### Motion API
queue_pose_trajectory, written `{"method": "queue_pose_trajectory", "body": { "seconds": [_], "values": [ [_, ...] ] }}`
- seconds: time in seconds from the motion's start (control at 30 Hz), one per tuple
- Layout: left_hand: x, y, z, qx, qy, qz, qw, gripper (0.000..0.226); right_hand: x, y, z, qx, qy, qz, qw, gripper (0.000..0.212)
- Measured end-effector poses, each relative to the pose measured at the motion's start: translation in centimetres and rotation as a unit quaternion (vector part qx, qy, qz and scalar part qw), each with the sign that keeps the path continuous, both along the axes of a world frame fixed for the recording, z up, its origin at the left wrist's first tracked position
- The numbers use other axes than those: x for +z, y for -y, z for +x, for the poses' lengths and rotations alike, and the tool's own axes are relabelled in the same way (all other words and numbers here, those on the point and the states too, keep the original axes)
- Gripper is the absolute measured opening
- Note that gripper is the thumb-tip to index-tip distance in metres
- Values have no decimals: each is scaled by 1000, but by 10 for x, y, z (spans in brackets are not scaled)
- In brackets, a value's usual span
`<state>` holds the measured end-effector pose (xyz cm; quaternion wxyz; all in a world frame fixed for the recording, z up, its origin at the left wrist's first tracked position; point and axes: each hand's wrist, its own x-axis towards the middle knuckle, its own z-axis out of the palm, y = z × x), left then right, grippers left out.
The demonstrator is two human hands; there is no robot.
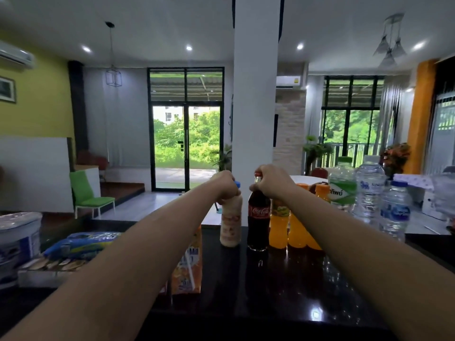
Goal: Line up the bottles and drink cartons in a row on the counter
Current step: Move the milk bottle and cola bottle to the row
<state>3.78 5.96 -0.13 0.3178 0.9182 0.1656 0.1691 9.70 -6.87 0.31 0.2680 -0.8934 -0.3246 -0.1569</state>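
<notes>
Two hands work at the far edge of the dark counter, each closed around the neck of a bottle. The left hand grips the top of a pale milky bottle with a blue cap, and the right hand pinches the neck of a cola bottle just under its red cap. Both bottles stand upright on the counter, just beside each other with a small gap between.

To the right of the cola, orange drink bottles stand close together, and beyond them clear water bottles carry the row onward. An orange drink carton sits nearer the person, partly hidden under the left forearm and well out of the row, so it seems not yet placed.

Risk lies mostly in the high grips: holding tall bottles near the cap gives little control of the base, so a sideways nudge could tip one into its neighbour, and the packed orange bottles might topple in turn. The left forearm passing low over the carton could also knock it flat as it draws back.
</notes>
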Motion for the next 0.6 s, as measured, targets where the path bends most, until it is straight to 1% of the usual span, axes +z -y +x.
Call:
{"method": "queue_pose_trajectory", "body": {
  "seconds": [0.1,0.17,0.2,0.33,0.6],
  "values": [
    [4,-1,0,-16,-46,-11,999,48,10,0,3,1,-33,-51,998,46],
    [7,-3,-2,-23,-81,-20,996,61,14,1,4,2,-56,-66,996,45],
    [7,-4,-2,-25,-89,-28,995,64,13,1,5,0,-50,-68,996,45],
    [4,-6,5,-31,-74,-45,996,64,5,-2,7,-21,11,-58,998,45],
    [-3,-9,16,-41,-58,-29,997,65,2,-6,11,-21,11,-37,999,38]
  ]
}}
